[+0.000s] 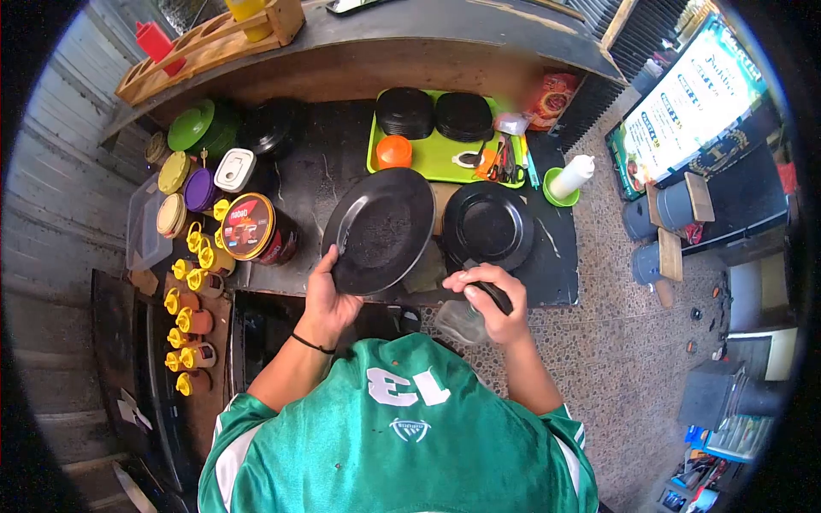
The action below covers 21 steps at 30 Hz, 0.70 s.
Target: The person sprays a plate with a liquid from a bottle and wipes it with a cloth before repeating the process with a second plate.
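My left hand (329, 301) grips the lower left rim of a black oval plate (380, 227), thumb on its upper face. The plate is held up at a tilt, and small wet-looking specks show on its middle. My right hand (499, 309) is closed around the black head of what looks like a spray bottle (462, 322) with a clear body, partly hidden by the fingers. Just beyond the right hand, a round black plate (487, 226) lies on the dark counter (299, 162). A dark cloth-like piece (425, 272) shows between the two plates.
A lime-green tray (410, 173) holds stacked black dishes (405, 113), an orange bowl (394, 151) and scissors (506, 160). A white squeeze bottle (572, 175) stands in a green bowl (561, 198) at the right edge. Leftward are a labelled tub (249, 227) and several yellow-capped bottles (195, 321).
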Available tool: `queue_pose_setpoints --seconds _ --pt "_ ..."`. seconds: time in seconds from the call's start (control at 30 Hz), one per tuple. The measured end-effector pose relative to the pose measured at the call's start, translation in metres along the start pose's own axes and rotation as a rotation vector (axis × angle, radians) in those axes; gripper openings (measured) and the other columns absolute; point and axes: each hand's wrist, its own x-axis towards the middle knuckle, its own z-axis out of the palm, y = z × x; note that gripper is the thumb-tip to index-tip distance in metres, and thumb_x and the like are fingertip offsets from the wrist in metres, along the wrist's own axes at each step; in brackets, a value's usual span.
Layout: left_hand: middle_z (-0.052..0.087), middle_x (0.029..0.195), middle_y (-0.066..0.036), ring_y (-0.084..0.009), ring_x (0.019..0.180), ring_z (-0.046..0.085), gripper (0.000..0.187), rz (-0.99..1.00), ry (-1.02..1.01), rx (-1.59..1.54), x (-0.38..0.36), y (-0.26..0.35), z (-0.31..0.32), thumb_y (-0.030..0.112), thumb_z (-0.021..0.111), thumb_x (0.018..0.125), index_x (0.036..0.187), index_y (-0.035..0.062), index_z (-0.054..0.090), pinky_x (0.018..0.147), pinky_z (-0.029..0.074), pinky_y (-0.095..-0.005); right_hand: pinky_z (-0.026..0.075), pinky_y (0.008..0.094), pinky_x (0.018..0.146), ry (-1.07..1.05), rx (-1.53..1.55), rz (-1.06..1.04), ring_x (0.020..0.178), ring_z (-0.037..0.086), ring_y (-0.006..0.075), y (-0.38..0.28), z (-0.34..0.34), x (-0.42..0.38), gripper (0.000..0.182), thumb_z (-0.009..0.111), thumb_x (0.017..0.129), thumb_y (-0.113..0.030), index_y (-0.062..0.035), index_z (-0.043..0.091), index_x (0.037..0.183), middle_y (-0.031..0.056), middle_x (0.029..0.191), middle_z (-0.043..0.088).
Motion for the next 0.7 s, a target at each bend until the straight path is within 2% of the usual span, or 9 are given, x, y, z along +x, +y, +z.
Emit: queue_pose_setpoints --seconds 0.07,0.13,0.2,0.27,0.37,0.5,0.53,0.6,0.7 --pt "0.062 0.138 -0.024 -0.0378 0.129 0.059 0.049 -0.026 -0.026 -0.032 -0.002 0.003 0.005 0.036 0.044 0.110 0.135 -0.0041 0.054 0.112 0.047 -0.0539 0.058 0.0326 0.075 -0.038 0.134 0.043 0.081 0.074 0.0200 -0.006 -0.003 -0.001 0.015 0.062 0.093 0.002 0.0020 0.071 0.106 0.0134 0.092 0.075" --pt "0.061 0.139 -0.025 -0.0377 0.130 0.059 0.049 -0.108 -0.150 -0.094 -0.007 0.004 0.015 0.034 0.046 0.108 0.135 -0.0052 0.055 0.115 0.044 -0.0540 0.058 0.0331 0.074 -0.214 0.059 0.122 0.080 0.074 0.0199 -0.022 -0.002 0.002 0.015 0.063 0.093 0.001 0.0004 0.072 0.105 0.0122 0.091 0.075" --pt "0.061 0.140 -0.023 -0.0371 0.130 0.059 0.050 -0.118 -0.159 -0.093 -0.009 0.003 0.021 0.036 0.046 0.106 0.137 -0.0027 0.056 0.115 0.044 -0.0543 0.058 0.0326 0.077 -0.247 -0.072 0.071 0.084 0.074 0.0209 -0.036 0.008 0.009 0.016 0.064 0.092 0.000 -0.0003 0.073 0.106 0.0122 0.095 0.075" --pt "0.061 0.142 -0.021 -0.0365 0.130 0.058 0.052 -0.140 -0.179 -0.089 -0.012 0.003 0.029 0.039 0.046 0.105 0.138 -0.0002 0.057 0.115 0.043 -0.0546 0.057 0.0326 0.079 -0.060 -0.193 0.001 0.085 0.073 0.0205 -0.024 -0.003 0.006 0.014 0.066 0.093 -0.004 -0.0007 0.073 0.105 0.0123 0.098 0.076" --pt "0.060 0.146 -0.015 -0.0358 0.136 0.053 0.061 0.037 -0.236 -0.081 -0.019 0.009 0.023 0.052 0.044 0.102 0.141 0.0069 0.059 0.119 0.034 -0.0569 0.056 0.0324 0.080 0.279 -0.296 0.038 0.085 0.070 0.0166 -0.013 -0.047 0.003 0.014 0.066 0.096 -0.007 -0.0008 0.071 0.108 0.0096 0.100 0.074" --pt "0.054 0.153 -0.013 -0.0350 0.141 0.048 0.075 0.208 -0.270 -0.053 -0.030 0.019 0.015 0.067 0.044 0.100 0.148 0.0100 0.053 0.121 0.032 -0.0573 0.057 0.0293 0.076 0.739 -0.473 -0.015 0.097 0.068 0.0155 0.024 -0.112 0.000 0.020 0.064 0.101 -0.009 -0.0011 0.066 0.120 0.0090 0.108 0.070" --pt "0.049 0.156 -0.014 -0.0363 0.143 0.046 0.076 0.245 -0.379 -0.058 -0.038 0.023 0.013 0.067 0.042 0.101 0.150 0.0097 0.051 0.122 0.030 -0.0586 0.058 0.0289 0.076 0.844 -0.434 -0.008 0.102 0.069 0.0164 0.034 -0.125 -0.001 0.023 0.062 0.103 -0.011 -0.0013 0.063 0.124 0.0093 0.111 0.070" --pt "0.045 0.159 -0.017 -0.0385 0.146 0.041 0.070 0.228 -0.389 -0.170 -0.053 0.031 0.028 0.059 0.046 0.102 0.155 0.0125 0.046 0.122 0.028 -0.0607 0.060 0.0310 0.080 0.948 -0.559 -0.011 0.107 0.068 0.0181 0.056 -0.152 -0.006 0.027 0.063 0.104 -0.013 -0.0023 0.062 0.128 0.0107 0.118 0.068" --pt "0.043 0.160 -0.017 -0.0414 0.146 0.039 0.069 0.171 -0.267 -0.101 -0.050 0.036 -0.017 0.055 0.047 0.102 0.154 0.0107 0.046 0.122 0.028 -0.0641 0.060 0.0322 0.083 0.964 -0.537 -0.040 0.111 0.066 0.0181 0.085 -0.170 -0.015 0.028 0.062 0.104 -0.013 -0.0028 0.061 0.130 0.0122 0.125 0.065"
